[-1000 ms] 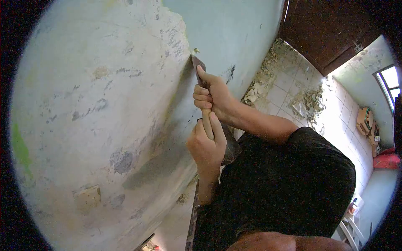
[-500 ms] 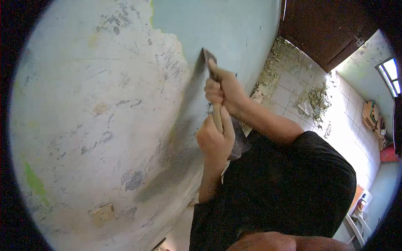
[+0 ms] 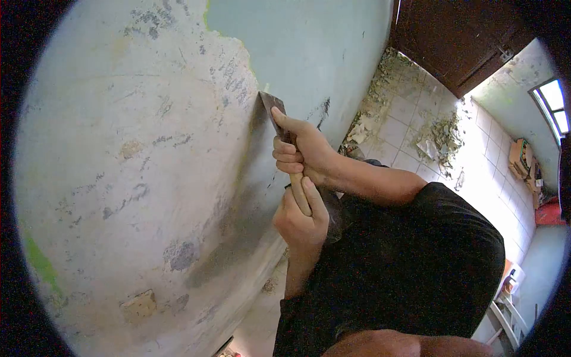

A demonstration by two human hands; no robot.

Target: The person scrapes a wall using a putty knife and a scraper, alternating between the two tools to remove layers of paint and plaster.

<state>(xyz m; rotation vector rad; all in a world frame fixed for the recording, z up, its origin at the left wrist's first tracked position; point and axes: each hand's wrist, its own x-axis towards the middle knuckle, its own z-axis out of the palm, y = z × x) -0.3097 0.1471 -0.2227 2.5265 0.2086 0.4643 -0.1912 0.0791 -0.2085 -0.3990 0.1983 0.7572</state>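
My right hand [image 3: 303, 143] is closed around the upper part of a scraper [image 3: 273, 101], its thumb pressed along the flat metal blade. Lower down, my left hand [image 3: 301, 220] wraps the end of the pale handle. The blade's tip meets the wall [image 3: 148, 196] near the ragged edge of the light blue paint [image 3: 309, 47]. Left of that edge the surface is whitish and patchy, with grey marks. A dark shadow of the arms and tool falls across the wall below the blade.
Paint flakes and debris [image 3: 443, 143] lie on the tiled floor [image 3: 404, 110]. A brown door [image 3: 461, 41] stands at the upper right. Boxes [image 3: 523, 159] and a red object [image 3: 550, 212] sit along the far wall, with a white frame-like object [image 3: 505, 318] at the lower right.
Both hands and the scraper have shifted left and downward, bringing the blade from over the blue paint to its ragged edge. My view has also shifted slightly.
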